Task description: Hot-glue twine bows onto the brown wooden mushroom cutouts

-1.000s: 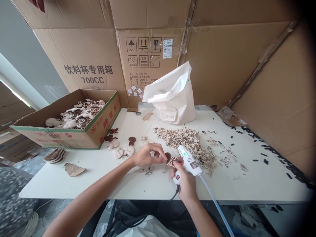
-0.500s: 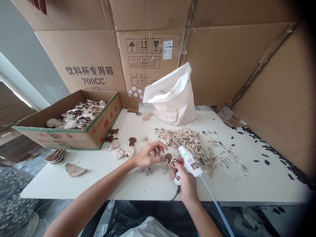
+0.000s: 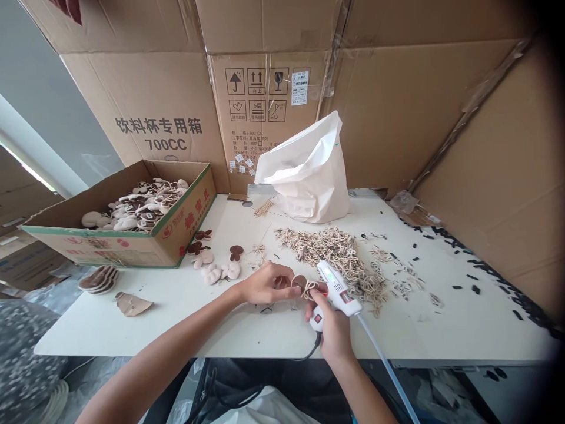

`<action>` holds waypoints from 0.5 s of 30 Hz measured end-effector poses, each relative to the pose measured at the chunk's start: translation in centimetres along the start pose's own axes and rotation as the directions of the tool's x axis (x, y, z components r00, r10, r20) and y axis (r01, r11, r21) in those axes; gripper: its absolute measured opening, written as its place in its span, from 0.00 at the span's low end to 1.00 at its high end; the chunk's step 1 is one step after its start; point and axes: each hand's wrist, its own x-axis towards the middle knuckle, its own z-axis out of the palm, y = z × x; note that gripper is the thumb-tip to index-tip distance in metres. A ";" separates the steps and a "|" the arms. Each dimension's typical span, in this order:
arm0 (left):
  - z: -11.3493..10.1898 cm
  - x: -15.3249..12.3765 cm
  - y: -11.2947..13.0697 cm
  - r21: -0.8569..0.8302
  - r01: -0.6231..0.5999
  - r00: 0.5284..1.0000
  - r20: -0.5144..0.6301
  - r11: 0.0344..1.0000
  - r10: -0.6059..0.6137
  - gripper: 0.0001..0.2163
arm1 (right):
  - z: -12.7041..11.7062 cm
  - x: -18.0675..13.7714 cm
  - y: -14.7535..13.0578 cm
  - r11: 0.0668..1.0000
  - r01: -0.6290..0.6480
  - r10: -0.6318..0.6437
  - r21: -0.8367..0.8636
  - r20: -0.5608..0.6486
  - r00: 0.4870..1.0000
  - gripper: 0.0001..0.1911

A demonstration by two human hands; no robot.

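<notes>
My right hand (image 3: 332, 325) grips a white hot glue gun (image 3: 338, 287), its nozzle pointing up and left towards a small brown felt piece (image 3: 301, 283) with a twine bow on it. My left hand (image 3: 267, 284) pinches that brown piece at its left side, fingers curled together just above the white table (image 3: 441, 330). A glue stick and a black cord trail back from the gun towards me.
A heap of twine bows (image 3: 335, 253) lies behind the gun. Cream and brown felt shapes (image 3: 216, 268) sit to the left. An open carton (image 3: 132, 215) of finished pieces stands at left, a white bag (image 3: 309, 171) at the back. Black scraps (image 3: 468, 277) dot the right side.
My left hand, which had opened its fingers half a second ago, has closed back onto the brown piece. The right hand and glue gun have barely moved.
</notes>
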 end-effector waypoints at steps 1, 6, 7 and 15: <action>0.0 0.0 -0.1 0.004 -0.002 1.000 -0.002 1.000 0.002 0.17 | 0.0 0.0 0.0 1.000 0.002 -0.002 -0.002 0.003 1.000 0.20; 0.0 0.0 -0.3 0.015 -0.014 1.000 -0.011 1.000 0.014 0.17 | 0.0 0.0 0.0 1.000 0.008 -0.008 -0.004 0.008 1.000 0.19; 0.1 0.0 -0.3 0.016 -0.015 1.000 -0.011 1.000 0.016 0.17 | 0.0 0.0 0.0 1.000 0.009 -0.009 -0.004 0.008 1.000 0.19; 0.1 -0.1 -0.2 0.026 -0.025 1.000 -0.008 0.999 0.025 0.16 | 0.0 -0.1 -0.1 1.000 0.000 0.000 -0.017 0.008 1.000 0.20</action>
